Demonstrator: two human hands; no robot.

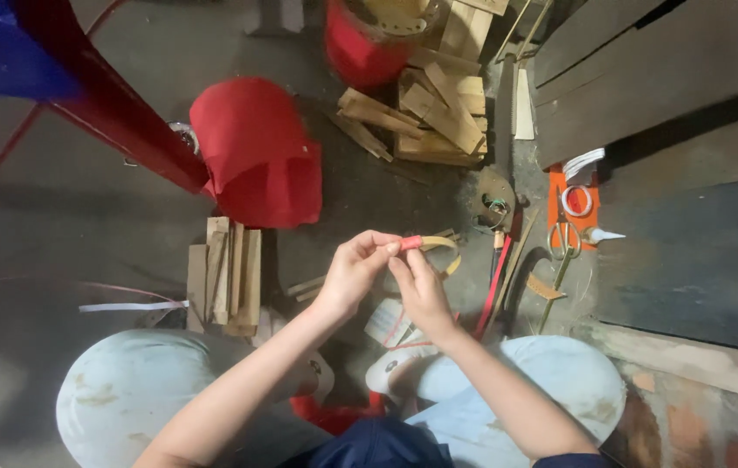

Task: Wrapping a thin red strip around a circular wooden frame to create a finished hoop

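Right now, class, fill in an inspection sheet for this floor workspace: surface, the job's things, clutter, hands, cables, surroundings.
Surface: bare grey concrete floor, dusty.
Job's things: thin curved bamboo strip with a pink-red wrap at one end, held up between both hands.
Clutter: stack of short wood pieces on the left; heap of wood offcuts above; scissors and white tape roll on an orange mat; red sticks.
Hands: left hand and right hand both pinch the strip's wrapped end.
Cables: nothing seen for certain; a small coil of wire lies near the offcuts.
Surroundings: red fabric lantern shape, red bucket, dark boards.
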